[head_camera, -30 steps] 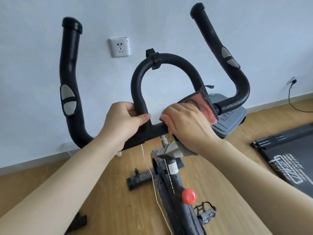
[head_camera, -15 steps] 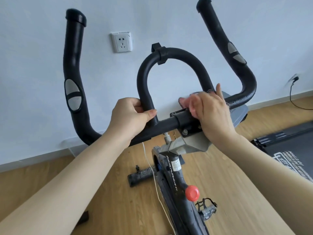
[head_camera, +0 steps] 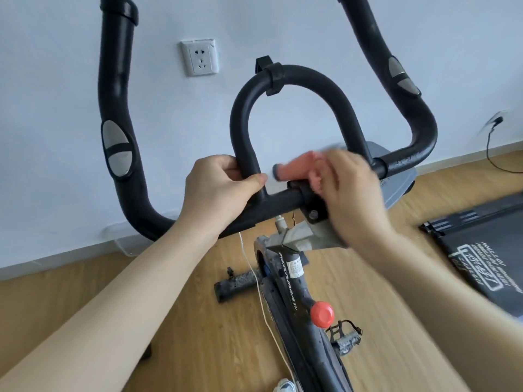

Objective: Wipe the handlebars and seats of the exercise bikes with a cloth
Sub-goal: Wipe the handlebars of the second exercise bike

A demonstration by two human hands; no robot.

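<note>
An exercise bike's black foam handlebars point(head_camera: 294, 77) fill the view, with a centre loop and two outer horns. My left hand point(head_camera: 218, 188) grips the left foot of the centre loop where it meets the crossbar. My right hand point(head_camera: 348, 193), blurred by motion, holds a pink cloth point(head_camera: 300, 168) against the crossbar clamp at the loop's right foot. The cloth sticks out leftward past my fingers. No seat is in view.
The bike's frame point(head_camera: 300, 292) with a red knob point(head_camera: 322, 313) and a pedal point(head_camera: 346, 338) drops below the bars. A dark treadmill mat point(head_camera: 486, 250) lies on the wooden floor at right. A wall socket point(head_camera: 200, 57) and a plugged cable point(head_camera: 492, 142) are on the wall.
My right hand slid with the cloth from the bar's centre to the right, then back over the clamp, and the cloth shows again past the fingers. My left hand kept its grip.
</note>
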